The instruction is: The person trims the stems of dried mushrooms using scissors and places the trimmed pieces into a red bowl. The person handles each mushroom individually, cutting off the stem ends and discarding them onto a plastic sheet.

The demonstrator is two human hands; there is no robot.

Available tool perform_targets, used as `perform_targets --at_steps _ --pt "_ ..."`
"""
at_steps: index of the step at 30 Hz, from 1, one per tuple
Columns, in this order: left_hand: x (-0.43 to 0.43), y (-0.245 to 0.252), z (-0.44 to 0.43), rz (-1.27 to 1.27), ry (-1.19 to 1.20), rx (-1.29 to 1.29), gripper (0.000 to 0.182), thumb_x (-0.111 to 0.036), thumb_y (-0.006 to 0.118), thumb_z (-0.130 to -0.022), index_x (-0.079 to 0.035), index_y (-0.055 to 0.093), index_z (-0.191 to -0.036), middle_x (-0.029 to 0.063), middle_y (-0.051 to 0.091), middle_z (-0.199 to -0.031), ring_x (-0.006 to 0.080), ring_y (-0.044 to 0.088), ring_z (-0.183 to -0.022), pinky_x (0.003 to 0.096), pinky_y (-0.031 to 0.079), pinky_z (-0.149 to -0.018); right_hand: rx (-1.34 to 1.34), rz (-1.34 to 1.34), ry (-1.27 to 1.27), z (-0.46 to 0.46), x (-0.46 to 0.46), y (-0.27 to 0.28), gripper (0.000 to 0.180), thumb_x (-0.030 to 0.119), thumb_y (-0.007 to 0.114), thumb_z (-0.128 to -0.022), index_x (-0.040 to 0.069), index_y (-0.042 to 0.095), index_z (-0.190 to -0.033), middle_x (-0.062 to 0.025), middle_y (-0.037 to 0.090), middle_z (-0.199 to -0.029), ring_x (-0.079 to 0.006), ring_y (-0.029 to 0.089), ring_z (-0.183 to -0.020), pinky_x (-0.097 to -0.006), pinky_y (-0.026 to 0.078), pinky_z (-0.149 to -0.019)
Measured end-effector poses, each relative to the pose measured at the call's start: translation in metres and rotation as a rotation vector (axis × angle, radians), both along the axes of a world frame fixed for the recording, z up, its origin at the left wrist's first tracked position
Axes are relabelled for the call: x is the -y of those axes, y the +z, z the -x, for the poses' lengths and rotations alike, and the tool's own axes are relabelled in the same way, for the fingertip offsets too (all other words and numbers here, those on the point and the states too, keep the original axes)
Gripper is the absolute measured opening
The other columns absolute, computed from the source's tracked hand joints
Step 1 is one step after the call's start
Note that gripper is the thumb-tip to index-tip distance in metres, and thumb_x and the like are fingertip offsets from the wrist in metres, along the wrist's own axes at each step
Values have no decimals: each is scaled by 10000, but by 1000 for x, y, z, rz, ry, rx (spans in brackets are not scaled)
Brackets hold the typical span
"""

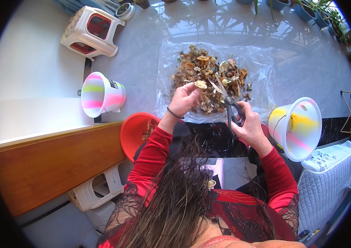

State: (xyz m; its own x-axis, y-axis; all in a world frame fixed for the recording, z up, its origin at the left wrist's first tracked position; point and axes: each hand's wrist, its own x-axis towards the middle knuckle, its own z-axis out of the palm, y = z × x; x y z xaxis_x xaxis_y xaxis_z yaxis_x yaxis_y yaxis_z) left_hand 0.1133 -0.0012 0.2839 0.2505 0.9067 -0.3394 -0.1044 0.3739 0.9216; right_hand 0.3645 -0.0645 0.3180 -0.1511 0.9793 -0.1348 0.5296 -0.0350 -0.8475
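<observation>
Between the thumb and fingers of my left hand (pixel 185 98) is a pale mushroom piece (pixel 200 84), held above a heap. My right hand (pixel 250 126) grips black-handled scissors (pixel 230 102) by their finger loops. The blades are parted and point up and left, close to the mushroom piece but apart from it. Under both hands spreads a heap of brown and cream mushrooms (pixel 194 66), which look dried. It lies on a clear plastic sheet (pixel 259 66) on the grey floor. More mushroom pieces (pixel 148 131) sit in an orange-red bowl (pixel 129 136) by my left forearm, which partly hides it.
A multicoloured bucket (pixel 113 96) lies tilted at the left, and another bucket (pixel 306 130) at the right. Beyond the left one is a white plastic stool (pixel 105 34). Potted plants (pixel 318 14) line the far edge. A wooden panel (pixel 60 161) runs along my left, quilted fabric (pixel 324 179) along my right.
</observation>
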Motion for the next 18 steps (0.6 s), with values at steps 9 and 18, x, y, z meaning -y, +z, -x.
perform_targets --at_steps 9,18 --pt "0 -1 -2 151 199 267 267 -159 613 -936 -62 569 -1181 6 608 -841 76 566 -648 207 432 -550 -121 74 -36 0 3 -5 560 254 781 -733 -2 509 -1150 -46 579 -664 -154 570 -584 -306 464 -556" --pt "-3 0 3 271 158 439 343 -88 587 -937 -30 532 -1270 35 615 -983 166 648 -907 263 545 -748 -129 108 -12 0 3 -4 573 266 778 -730 0 506 -1158 -48 577 -669 -167 572 -596 -317 461 -566"
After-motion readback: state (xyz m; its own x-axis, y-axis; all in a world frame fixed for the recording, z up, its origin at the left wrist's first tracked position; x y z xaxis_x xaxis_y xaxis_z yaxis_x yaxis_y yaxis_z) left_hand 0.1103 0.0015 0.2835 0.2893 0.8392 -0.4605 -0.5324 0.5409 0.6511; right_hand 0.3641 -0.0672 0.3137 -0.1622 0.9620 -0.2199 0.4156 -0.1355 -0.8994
